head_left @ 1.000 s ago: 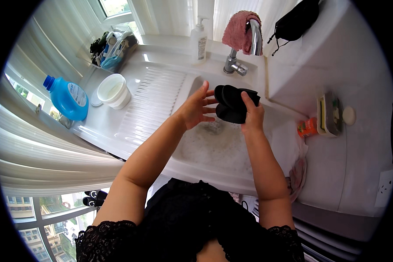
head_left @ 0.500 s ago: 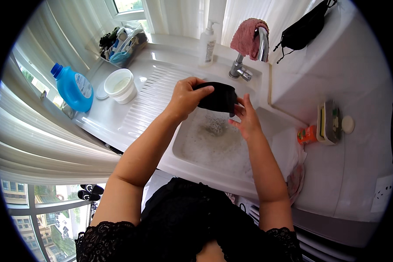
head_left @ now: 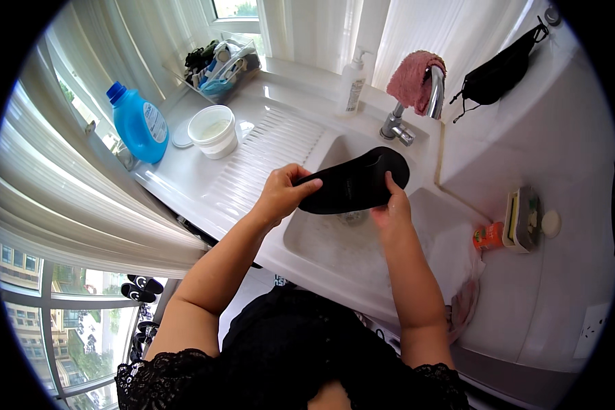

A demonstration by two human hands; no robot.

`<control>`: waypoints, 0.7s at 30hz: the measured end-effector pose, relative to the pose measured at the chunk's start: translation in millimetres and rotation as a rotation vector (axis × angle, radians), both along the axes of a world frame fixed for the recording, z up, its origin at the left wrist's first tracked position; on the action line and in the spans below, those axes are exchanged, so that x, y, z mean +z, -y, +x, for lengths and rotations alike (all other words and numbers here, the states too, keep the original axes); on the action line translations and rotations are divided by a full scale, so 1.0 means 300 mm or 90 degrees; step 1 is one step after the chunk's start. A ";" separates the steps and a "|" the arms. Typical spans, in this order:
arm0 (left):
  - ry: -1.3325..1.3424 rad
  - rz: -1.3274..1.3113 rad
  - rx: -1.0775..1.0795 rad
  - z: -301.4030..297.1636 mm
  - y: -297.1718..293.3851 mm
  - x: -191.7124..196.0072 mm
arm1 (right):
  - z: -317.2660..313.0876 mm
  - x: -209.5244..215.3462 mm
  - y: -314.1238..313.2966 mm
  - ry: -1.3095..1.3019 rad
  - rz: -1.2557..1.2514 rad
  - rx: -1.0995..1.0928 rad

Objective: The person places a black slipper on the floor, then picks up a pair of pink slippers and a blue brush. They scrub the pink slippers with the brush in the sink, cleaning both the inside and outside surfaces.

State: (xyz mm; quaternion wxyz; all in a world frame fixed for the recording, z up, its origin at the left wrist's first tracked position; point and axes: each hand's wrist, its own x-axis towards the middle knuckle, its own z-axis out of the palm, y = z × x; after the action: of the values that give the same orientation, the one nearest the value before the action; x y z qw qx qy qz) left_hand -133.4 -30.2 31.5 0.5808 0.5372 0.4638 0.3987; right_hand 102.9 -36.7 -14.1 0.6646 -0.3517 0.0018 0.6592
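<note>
I hold a black flat shoe sole or slipper (head_left: pixel 357 181) level above the white sink basin (head_left: pixel 334 249). My left hand (head_left: pixel 282 193) grips its left end with fingers curled over the edge. Against its lower right edge rests my right hand (head_left: pixel 391 205), thumb up on the black surface. The sink's drain shows just below the slipper. The chrome tap (head_left: pixel 416 109) stands behind it, with a pink cloth (head_left: pixel 411 78) draped over its spout.
A ribbed draining board (head_left: pixel 263 157) lies left of the basin. A white tub (head_left: pixel 214 131), a blue detergent bottle (head_left: pixel 138 123), a white pump bottle (head_left: pixel 353 85) and a rack of items (head_left: pixel 222 65) stand behind. An orange bottle (head_left: pixel 488 236) and a sponge holder (head_left: pixel 522 219) sit right.
The slipper went from bunched low in the basin to held out flat and higher. My left hand shifted to its left end; my right hand moved under its right side.
</note>
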 end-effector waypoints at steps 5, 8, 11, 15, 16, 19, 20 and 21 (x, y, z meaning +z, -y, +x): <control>-0.320 0.466 0.061 0.007 0.036 -0.133 | -0.074 0.139 0.001 0.179 0.011 0.007; -0.280 0.534 -0.020 0.096 0.096 -0.015 | -0.132 0.182 0.001 0.220 0.055 0.053; -0.250 0.510 0.069 0.144 0.075 -0.025 | -0.201 0.259 0.020 0.254 0.127 0.097; -0.058 0.353 0.126 0.129 0.028 -0.019 | -0.206 0.318 0.033 0.353 0.296 0.284; -0.111 0.203 0.110 0.103 0.031 0.019 | -0.188 0.315 0.027 0.390 0.298 0.320; 0.249 0.068 0.006 0.071 -0.019 -0.021 | -0.149 0.247 -0.004 0.628 0.279 0.226; 0.310 0.005 -0.033 0.057 -0.024 -0.012 | -0.136 0.213 -0.008 0.682 0.255 0.197; 0.372 -0.061 -0.074 0.048 -0.025 -0.006 | -0.128 0.199 -0.002 0.737 0.226 0.167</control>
State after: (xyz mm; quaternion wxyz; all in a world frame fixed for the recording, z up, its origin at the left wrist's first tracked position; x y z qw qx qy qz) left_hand -119.0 -22.6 29.6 0.7363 0.3974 0.2637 0.4800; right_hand 64.4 -36.1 45.7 0.5195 -0.5336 -0.5123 0.4277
